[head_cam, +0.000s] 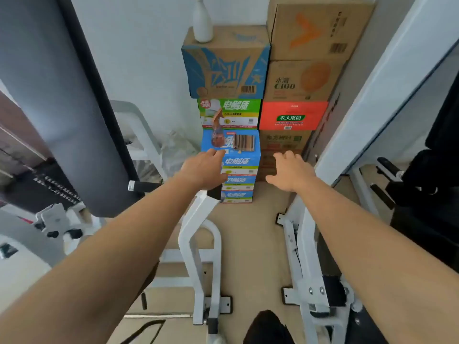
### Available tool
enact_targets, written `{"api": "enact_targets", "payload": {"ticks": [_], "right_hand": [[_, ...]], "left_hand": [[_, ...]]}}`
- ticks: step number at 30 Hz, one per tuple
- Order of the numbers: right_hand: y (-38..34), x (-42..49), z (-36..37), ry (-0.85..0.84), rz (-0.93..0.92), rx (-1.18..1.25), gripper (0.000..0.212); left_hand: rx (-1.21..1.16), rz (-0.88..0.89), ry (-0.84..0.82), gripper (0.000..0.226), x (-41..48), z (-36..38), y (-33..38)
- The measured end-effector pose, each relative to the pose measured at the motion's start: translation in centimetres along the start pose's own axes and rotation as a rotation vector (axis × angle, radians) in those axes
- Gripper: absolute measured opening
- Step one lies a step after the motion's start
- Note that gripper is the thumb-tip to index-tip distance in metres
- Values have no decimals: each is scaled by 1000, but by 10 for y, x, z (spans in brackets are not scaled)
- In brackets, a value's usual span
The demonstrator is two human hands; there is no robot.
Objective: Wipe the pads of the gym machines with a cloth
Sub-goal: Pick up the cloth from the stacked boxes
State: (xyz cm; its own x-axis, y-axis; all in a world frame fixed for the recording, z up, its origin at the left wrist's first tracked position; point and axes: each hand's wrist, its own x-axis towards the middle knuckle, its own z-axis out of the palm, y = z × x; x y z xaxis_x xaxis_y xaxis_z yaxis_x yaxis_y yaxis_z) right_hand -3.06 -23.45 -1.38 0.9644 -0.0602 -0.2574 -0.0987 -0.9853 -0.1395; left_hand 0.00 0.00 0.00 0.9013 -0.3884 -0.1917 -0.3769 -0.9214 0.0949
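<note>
A striped brown cloth (244, 142) lies folded on top of a low blue box stack (238, 162), beside a clear spray bottle (218, 135) with an orange trigger. My left hand (202, 170) stretches forward, fingers apart, just short of the bottle and cloth, holding nothing. My right hand (290, 173) is out to the right of the stack, fingers spread and empty. A long dark-grey machine pad (57, 95) rises at the left. A black pad (432, 170) sits at the far right.
Cardboard boxes (305, 70) are stacked against the white wall, a white bottle (202, 21) on one. White machine frames (201, 244) (305, 256) flank a tan floor strip between them. A black handle grip (144, 186) juts out at left.
</note>
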Motion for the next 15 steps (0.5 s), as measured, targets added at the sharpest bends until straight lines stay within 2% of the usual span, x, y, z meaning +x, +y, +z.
{"api": "enact_targets", "payload": {"ticks": [9,15], "right_hand": [[11,175,44,-143,39,62,70],[26,313,90,-277,33,124,71]], "left_hand": [[6,-61,-160,58,154,49,-36],[-106,-168,-316,65,276,105,-62]]}}
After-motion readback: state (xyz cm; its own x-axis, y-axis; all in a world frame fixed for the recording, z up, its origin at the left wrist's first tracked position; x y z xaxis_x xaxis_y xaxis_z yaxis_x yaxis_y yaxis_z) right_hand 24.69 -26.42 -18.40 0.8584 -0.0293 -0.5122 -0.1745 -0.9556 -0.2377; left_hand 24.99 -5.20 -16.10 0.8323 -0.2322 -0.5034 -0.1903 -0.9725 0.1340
